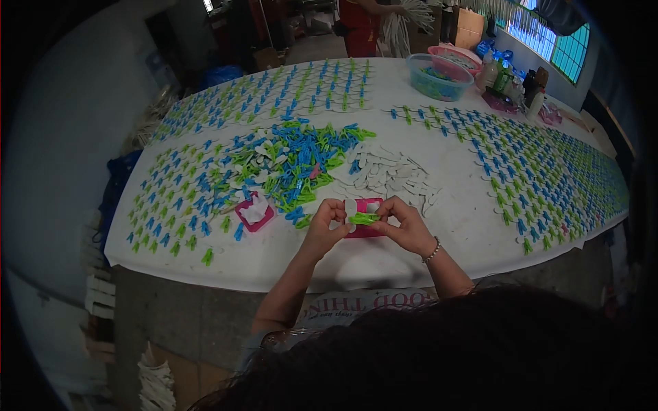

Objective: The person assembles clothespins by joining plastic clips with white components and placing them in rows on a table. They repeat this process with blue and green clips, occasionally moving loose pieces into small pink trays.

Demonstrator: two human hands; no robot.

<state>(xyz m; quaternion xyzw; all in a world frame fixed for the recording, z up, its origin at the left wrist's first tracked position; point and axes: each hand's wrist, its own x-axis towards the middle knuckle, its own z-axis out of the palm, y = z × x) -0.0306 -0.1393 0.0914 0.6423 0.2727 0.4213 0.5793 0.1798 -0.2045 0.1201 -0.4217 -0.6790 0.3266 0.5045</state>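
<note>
A bright green clothespin [363, 218] is held between my two hands near the front of the table. My left hand [325, 227] pinches its left end, where small white flat pieces [351, 206] show at the fingertips. From the other side, my right hand [407, 227] grips the right end with thumb and fingers closed. Directly behind and under the clothespin is a pink tray [368, 233], partly hidden by my hands. Just beyond them lies a heap of white hook-like pieces [391, 171], with a pile of blue and green clothespins [301, 157] to its left.
A pink box [254, 212] with white pieces stands at left. Rows of clothespins with white pieces cover the table's left and right [548, 178]. Clear basins [439, 79] and bottles [504, 79] are at the back right. Another person [361, 27] stands behind the table holding white strands.
</note>
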